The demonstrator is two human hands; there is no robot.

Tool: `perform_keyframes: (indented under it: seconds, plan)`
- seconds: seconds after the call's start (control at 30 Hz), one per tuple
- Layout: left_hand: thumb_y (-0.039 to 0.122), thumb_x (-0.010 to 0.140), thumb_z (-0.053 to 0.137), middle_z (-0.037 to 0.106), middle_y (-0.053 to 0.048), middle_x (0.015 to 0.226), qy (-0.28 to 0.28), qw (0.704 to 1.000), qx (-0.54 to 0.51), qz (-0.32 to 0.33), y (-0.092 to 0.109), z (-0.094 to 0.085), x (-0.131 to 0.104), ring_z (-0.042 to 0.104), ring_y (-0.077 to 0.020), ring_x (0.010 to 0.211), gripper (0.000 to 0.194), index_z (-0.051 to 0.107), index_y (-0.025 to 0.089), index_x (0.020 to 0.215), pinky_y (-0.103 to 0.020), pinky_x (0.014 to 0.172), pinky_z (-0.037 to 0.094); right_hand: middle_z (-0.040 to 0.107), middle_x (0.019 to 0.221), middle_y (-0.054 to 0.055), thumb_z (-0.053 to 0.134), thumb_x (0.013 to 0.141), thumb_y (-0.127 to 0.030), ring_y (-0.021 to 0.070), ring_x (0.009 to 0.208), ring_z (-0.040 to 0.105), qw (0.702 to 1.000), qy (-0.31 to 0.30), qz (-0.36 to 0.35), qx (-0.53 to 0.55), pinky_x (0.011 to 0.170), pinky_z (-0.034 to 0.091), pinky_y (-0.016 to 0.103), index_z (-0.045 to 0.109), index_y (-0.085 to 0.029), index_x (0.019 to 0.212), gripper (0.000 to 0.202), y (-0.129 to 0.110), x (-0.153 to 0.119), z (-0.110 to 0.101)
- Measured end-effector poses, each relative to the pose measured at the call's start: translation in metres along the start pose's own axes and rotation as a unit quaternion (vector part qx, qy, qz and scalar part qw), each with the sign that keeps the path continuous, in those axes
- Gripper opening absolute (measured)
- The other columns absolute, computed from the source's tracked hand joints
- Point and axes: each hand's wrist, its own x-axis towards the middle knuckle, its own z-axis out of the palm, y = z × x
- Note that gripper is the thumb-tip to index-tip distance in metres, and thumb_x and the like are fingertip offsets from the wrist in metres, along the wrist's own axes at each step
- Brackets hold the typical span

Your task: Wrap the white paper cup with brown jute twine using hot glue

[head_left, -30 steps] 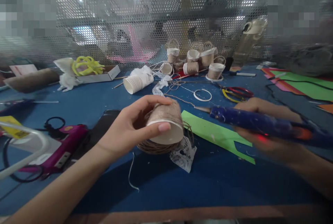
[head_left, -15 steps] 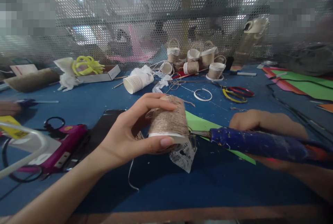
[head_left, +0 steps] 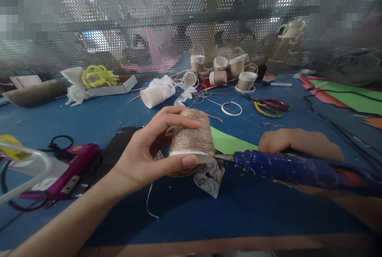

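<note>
My left hand (head_left: 149,145) grips a paper cup wrapped in brown twine (head_left: 192,133), tilted with its white rim toward me. The thumb presses on the rim and the fingers curl over the wrapped side. In my right hand (head_left: 298,141) is a blue glue gun (head_left: 277,165), its metal nozzle pointing left at the rim's right end. Beneath the cup, a scrap of white lace (head_left: 210,179) and some twine stick out. A green paper sheet (head_left: 231,141) lies behind the nozzle.
Several twine-covered little baskets (head_left: 246,81) stand at the back, before a perforated metal screen (head_left: 167,22). Scissors (head_left: 268,108), a white ring (head_left: 231,108) and stacked paper cups (head_left: 156,96) lie nearer. A magenta power strip (head_left: 71,169) is at left, coloured paper (head_left: 352,94) at right.
The glue gun has moved left and slightly down, bringing its nozzle to the cup's rim. My left hand and the cup are nearly still. Another person's hand at the left edge has left view.
</note>
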Motion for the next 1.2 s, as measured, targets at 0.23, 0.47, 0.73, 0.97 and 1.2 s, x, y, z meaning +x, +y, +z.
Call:
perform_keyframes:
  seconds: [0.23,0.47,0.73,0.97,1.2]
  plan:
    - [0.028,0.085,0.083,0.056,-0.006,0.134,0.002,1.000,0.031,-0.004,-0.001,-0.001,-0.001,0.055,-0.0270,0.133,0.038,0.073,0.033,0.121,-0.028,0.099,0.059,0.068,0.068,-0.008,0.068,0.078,-0.024,0.0136,0.054,0.068,1.000,0.001,-0.020,0.005,0.048,0.044,0.025,0.055,-0.030,0.084,0.016,0.011,-0.003,0.003]
    - [0.028,0.083,0.084,0.054,-0.008,0.134,0.001,0.997,0.078,-0.002,-0.001,0.001,-0.003,0.055,-0.0299,0.131,0.040,0.072,0.032,0.121,-0.035,0.099,0.060,0.069,0.066,-0.009,0.061,0.081,-0.022,0.0136,0.053,0.068,0.999,0.013,-0.007,-0.037,0.050,0.042,0.025,0.053,-0.030,0.080,0.012,0.002,-0.003,0.005]
    - [0.034,0.081,0.086,0.056,-0.006,0.135,0.010,0.991,0.137,-0.009,-0.002,0.003,-0.005,0.056,-0.0292,0.131,0.041,0.072,0.035,0.119,-0.038,0.110,0.052,0.069,0.060,-0.009,0.059,0.083,-0.025,0.0147,0.044,0.063,0.997,0.025,-0.050,-0.052,0.043,0.035,0.027,0.054,-0.031,0.075,0.011,0.006,-0.001,0.006]
    - [0.037,0.081,0.085,0.056,-0.005,0.135,0.010,0.986,0.165,-0.003,-0.002,0.001,-0.006,0.055,-0.0299,0.131,0.040,0.072,0.034,0.119,-0.044,0.119,0.042,0.068,0.062,-0.003,0.054,0.089,-0.026,0.0225,0.056,0.066,0.989,0.047,0.110,-0.084,0.053,0.046,0.033,0.051,-0.030,0.068,0.022,-0.018,-0.005,0.015]
    - [0.036,0.085,0.083,0.054,-0.004,0.137,-0.003,0.983,0.185,0.002,-0.002,0.002,-0.006,0.053,-0.0265,0.133,0.039,0.069,0.034,0.122,-0.040,0.120,0.041,0.069,0.065,-0.003,0.053,0.087,-0.024,0.0213,0.057,0.066,0.991,0.038,0.112,-0.069,0.053,0.044,0.031,0.054,-0.031,0.070,0.019,-0.017,-0.005,0.015]
